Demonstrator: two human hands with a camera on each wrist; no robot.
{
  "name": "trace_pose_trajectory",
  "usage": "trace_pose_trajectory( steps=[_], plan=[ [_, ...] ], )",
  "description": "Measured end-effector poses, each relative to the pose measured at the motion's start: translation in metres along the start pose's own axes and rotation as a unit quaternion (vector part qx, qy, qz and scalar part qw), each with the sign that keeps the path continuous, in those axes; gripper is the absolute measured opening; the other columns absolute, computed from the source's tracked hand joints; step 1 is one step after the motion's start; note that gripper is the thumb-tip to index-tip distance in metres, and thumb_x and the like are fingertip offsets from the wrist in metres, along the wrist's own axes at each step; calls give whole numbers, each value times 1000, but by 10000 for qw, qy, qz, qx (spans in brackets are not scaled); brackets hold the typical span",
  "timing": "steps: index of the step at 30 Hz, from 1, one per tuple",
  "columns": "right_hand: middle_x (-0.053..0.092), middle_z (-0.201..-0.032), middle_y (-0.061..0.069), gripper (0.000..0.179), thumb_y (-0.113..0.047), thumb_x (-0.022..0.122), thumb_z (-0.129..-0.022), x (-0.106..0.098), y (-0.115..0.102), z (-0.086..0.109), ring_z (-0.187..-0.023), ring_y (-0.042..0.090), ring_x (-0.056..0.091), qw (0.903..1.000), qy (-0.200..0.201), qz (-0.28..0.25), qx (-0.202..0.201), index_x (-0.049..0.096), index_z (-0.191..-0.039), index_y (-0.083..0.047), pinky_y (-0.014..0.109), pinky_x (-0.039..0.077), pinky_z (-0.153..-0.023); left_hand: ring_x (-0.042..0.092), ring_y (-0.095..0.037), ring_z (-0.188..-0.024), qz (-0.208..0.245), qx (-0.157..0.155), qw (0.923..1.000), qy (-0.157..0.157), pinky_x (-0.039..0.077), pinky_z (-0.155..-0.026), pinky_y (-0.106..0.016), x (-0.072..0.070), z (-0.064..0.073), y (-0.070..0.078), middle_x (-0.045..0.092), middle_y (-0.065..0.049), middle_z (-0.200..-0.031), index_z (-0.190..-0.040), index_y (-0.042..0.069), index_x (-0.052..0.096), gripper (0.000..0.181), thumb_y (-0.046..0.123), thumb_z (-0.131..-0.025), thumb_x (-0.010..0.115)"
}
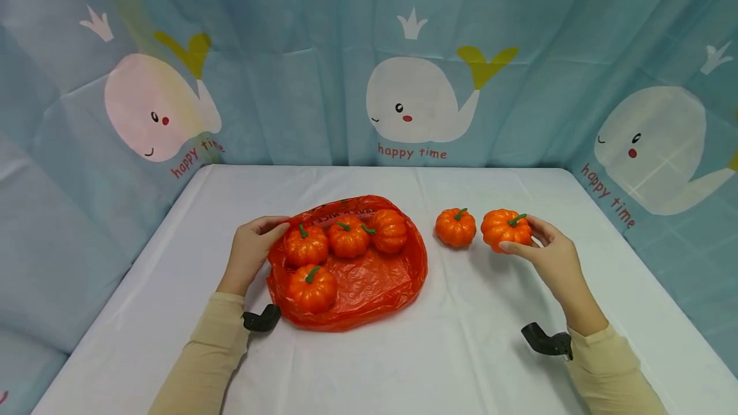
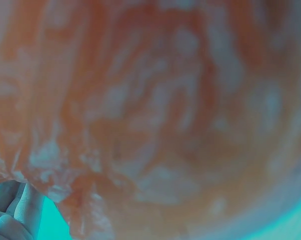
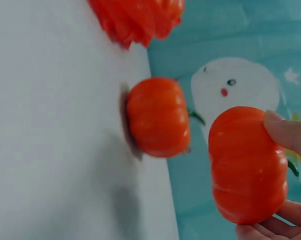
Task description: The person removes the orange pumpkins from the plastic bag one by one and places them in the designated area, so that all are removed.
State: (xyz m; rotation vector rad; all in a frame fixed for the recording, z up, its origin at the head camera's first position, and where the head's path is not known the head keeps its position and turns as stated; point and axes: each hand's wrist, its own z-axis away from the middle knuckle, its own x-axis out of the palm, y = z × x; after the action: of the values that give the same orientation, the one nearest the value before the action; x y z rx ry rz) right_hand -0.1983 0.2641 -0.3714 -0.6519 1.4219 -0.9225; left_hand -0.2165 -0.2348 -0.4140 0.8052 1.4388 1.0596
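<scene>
My right hand grips a small orange pumpkin with a green stem, thumb on one side and fingers on the other. The right wrist view shows this pumpkin raised off the table. To its left, another pumpkin sits on the table. My left hand pinches the left rim of a red plastic bag, which is spread wide with its mouth up. Several pumpkins lie inside the bag. In the left wrist view the blurred bag hides most of the hand.
A white cloth covers the table. Behind it and at both sides hangs a light blue curtain printed with whales. Each wrist carries a black camera mount, such as the right mount.
</scene>
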Motion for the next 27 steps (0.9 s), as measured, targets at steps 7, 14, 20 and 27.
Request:
trace_pose_trajectory(
  steps=[7, 14, 20, 27],
  plan=[
    [27, -162, 19, 93, -41, 75, -88, -4, 17, -20, -150, 38, 25, 9996, 251, -83, 76, 25, -157, -4, 54, 30, -117, 56, -11, -111, -53, 133, 9999, 25, 47, -84, -8, 0, 0, -2, 66, -13, -128, -126, 10, 68, 48, 46, -96, 62],
    [26, -163, 19, 93, -41, 75, -87, -4, 25, -33, -151, 39, 23, 9991, 339, -161, 196, 25, -157, -6, 55, 25, -120, 56, -11, -111, -26, 146, 9999, 34, 47, -84, -8, 0, 1, -1, 66, -13, -129, -126, 10, 68, 48, 46, -96, 62],
    [28, -162, 20, 91, -36, 76, -88, -1, 29, -46, -150, 39, 25, 9989, 340, -219, 246, 26, -156, -4, 54, 25, -120, 55, -12, -111, -22, 126, 9999, 27, 47, -84, -8, 0, 0, -1, 66, -13, -129, -127, 10, 68, 48, 46, -96, 63],
    [28, -161, 21, 92, -36, 77, -87, 3, 37, -57, -149, 38, 28, 9989, 289, -122, 358, 26, -156, -2, 51, 26, -120, 56, -13, -111, -39, 107, 9999, 29, 48, -84, -8, 0, 0, -1, 66, -14, -129, -126, 9, 68, 48, 45, -96, 62]
  ],
)
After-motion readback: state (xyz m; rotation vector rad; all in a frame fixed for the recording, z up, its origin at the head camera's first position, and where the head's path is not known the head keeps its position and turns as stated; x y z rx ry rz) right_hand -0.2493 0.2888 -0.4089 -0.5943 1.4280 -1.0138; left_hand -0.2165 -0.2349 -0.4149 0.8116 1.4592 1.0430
